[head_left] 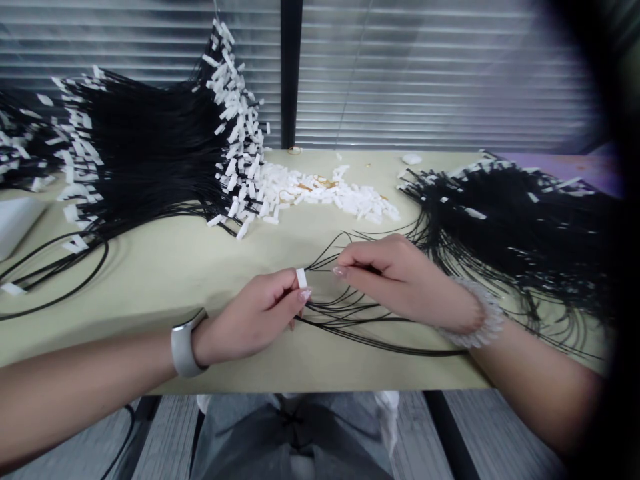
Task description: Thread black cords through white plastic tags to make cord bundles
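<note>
My left hand (255,310) is closed near the middle of the table, pinching a small white connector piece (301,279) between thumb and fingers. Several thin black wires (370,340) run rightward from the same grip; their ends are hidden in the fingers. To the right, my right hand (405,280) is closed in a pinch on one thin black wire (320,270), which stretches across to the white piece. Whether the wire's tip sits inside the piece cannot be made out. Other wires pass beneath my right hand.
A large bundle of black cables (155,140) with white ends lies back left. Loose white pieces (350,193) are heaped at the centre back. Another black wire bundle (520,233) fills the right. A white box-like object (17,223) and looped cables (103,267) are at left.
</note>
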Action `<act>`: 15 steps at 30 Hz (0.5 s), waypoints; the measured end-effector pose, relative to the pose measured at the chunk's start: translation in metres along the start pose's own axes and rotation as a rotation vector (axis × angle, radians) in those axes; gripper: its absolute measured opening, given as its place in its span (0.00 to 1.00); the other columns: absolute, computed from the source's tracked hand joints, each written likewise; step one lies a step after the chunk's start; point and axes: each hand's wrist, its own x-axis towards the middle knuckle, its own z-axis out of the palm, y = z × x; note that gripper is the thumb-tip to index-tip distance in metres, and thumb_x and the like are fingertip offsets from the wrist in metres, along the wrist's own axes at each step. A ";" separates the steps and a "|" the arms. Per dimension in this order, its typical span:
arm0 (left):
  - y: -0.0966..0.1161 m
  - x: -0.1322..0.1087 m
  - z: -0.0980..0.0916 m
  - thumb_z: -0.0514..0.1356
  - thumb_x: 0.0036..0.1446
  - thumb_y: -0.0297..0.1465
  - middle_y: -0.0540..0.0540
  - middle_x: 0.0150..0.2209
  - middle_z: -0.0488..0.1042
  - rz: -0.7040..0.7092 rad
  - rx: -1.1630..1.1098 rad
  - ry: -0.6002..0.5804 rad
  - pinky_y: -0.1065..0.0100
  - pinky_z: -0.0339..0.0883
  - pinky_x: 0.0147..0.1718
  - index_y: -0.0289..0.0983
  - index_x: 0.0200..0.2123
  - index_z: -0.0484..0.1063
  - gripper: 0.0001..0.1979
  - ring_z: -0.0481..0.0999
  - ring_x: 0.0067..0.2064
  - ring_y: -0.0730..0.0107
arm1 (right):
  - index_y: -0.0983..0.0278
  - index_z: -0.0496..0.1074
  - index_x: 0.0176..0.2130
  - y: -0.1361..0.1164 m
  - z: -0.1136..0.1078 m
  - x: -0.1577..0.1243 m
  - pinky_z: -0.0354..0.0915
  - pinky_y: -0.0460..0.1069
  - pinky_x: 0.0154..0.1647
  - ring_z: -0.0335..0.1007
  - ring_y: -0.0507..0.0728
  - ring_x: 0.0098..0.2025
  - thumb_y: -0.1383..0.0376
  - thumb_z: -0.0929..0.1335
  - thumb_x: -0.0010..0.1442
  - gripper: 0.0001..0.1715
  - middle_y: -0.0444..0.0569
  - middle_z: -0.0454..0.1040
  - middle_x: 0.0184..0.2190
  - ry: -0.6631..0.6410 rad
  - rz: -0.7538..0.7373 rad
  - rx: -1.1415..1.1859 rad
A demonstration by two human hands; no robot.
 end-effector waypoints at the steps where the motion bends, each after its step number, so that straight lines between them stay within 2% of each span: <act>1: 0.000 0.000 0.000 0.46 0.61 0.36 0.51 0.26 0.66 0.002 0.005 0.002 0.74 0.60 0.25 0.36 0.30 0.63 0.12 0.65 0.27 0.75 | 0.66 0.68 0.28 0.000 0.000 0.000 0.51 0.42 0.23 0.53 0.45 0.21 0.66 0.62 0.58 0.10 0.40 0.62 0.18 -0.007 0.000 0.004; 10: 0.003 0.000 -0.001 0.46 0.61 0.35 0.51 0.25 0.65 0.035 0.100 -0.011 0.73 0.57 0.25 0.36 0.28 0.61 0.13 0.63 0.26 0.75 | 0.66 0.68 0.28 -0.002 0.003 0.003 0.51 0.41 0.22 0.51 0.45 0.22 0.66 0.62 0.58 0.09 0.39 0.59 0.18 -0.044 0.061 0.127; 15: 0.004 0.000 -0.001 0.45 0.61 0.33 0.52 0.23 0.65 0.088 0.164 -0.007 0.72 0.55 0.25 0.36 0.26 0.60 0.13 0.61 0.25 0.75 | 0.66 0.68 0.30 -0.001 0.016 0.007 0.52 0.41 0.26 0.55 0.45 0.23 0.66 0.61 0.60 0.10 0.40 0.64 0.21 0.028 -0.048 0.069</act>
